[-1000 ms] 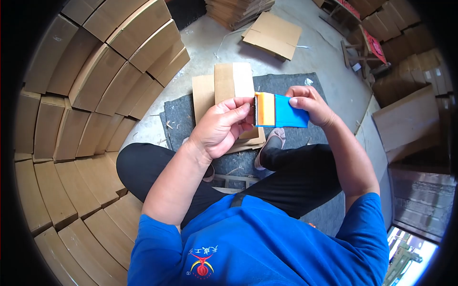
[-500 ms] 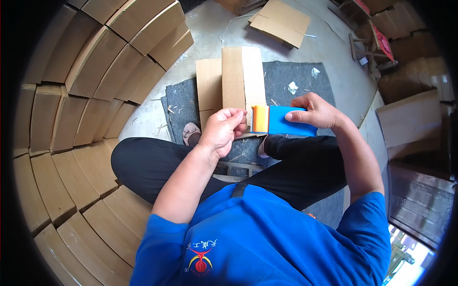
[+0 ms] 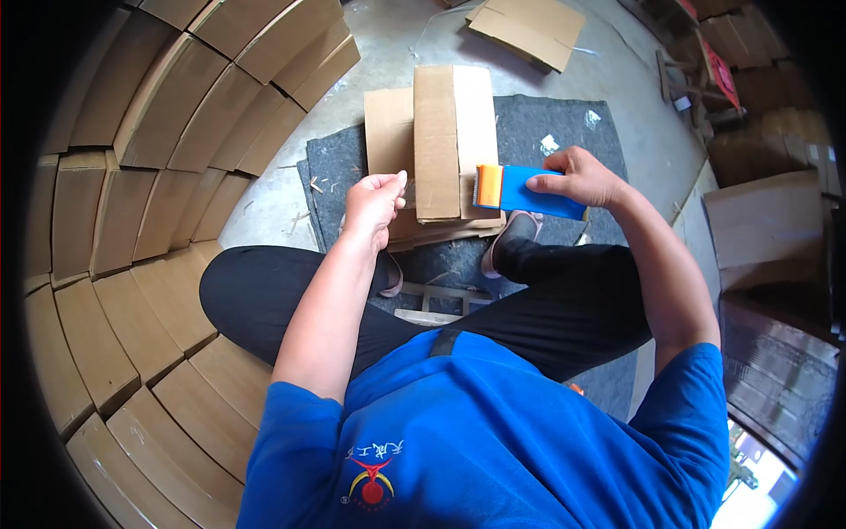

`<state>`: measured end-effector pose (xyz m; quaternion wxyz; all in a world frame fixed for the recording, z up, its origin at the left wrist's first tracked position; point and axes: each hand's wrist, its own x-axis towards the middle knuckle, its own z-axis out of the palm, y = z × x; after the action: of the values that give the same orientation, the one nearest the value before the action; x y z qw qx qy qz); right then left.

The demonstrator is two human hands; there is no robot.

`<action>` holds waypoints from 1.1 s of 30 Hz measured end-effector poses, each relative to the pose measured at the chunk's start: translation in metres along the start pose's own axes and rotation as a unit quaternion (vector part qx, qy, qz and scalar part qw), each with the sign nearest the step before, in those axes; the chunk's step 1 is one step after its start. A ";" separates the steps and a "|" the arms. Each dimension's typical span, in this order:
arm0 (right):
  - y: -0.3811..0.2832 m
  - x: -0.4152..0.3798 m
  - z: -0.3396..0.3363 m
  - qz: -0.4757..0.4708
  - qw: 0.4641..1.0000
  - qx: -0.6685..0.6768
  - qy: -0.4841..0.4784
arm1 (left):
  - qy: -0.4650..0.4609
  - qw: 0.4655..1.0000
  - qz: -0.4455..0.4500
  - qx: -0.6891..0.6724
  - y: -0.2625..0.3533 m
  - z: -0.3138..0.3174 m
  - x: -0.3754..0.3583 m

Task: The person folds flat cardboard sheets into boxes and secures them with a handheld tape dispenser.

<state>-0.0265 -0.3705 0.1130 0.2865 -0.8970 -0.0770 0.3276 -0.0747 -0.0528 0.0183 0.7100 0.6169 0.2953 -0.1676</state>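
Observation:
My right hand (image 3: 585,179) is wrapped around the blue body of a tape dispenser (image 3: 527,189), thumb on top. Its orange end, with a toothed edge, points left and lies over the near right side of a cardboard box (image 3: 436,141). Left of that box, my left hand (image 3: 374,208) is closed in a pinch, thumb against fingers. Whatever is in the pinch is too fine or clear to make out. The box stands between my feet, its brown face and a brighter face turned up to me.
Stacked cardboard boxes (image 3: 176,97) rise along the left. A dark mat (image 3: 551,123) lies under the box, with scraps on it. Flattened cardboard (image 3: 526,33) rests on the floor beyond. More cartons (image 3: 765,216) stand at right, and a slatted wooden piece (image 3: 432,304) lies between my legs.
My hands have moved apart: the left has gone left, away from the dispenser, and the right slightly forward with it. My feet have shifted, and the view has tilted a little.

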 end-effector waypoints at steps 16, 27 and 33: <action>0.010 0.003 0.008 -0.016 1.000 0.010 -0.002 | 0.181 0.973 0.115 0.079 -0.061 0.022 0.003; 0.012 0.002 -0.001 0.011 1.000 0.011 -0.022 | -0.090 0.626 0.428 0.646 -0.007 0.047 -0.035; 0.009 0.005 0.000 -0.007 0.999 0.023 -0.031 | -0.053 0.604 0.395 0.690 -0.010 0.050 -0.035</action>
<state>-0.0233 -0.3764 0.1053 0.3065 -0.8793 -0.0842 0.3548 -0.0973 -0.1074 0.0359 0.0845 0.9705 -0.2184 -0.0573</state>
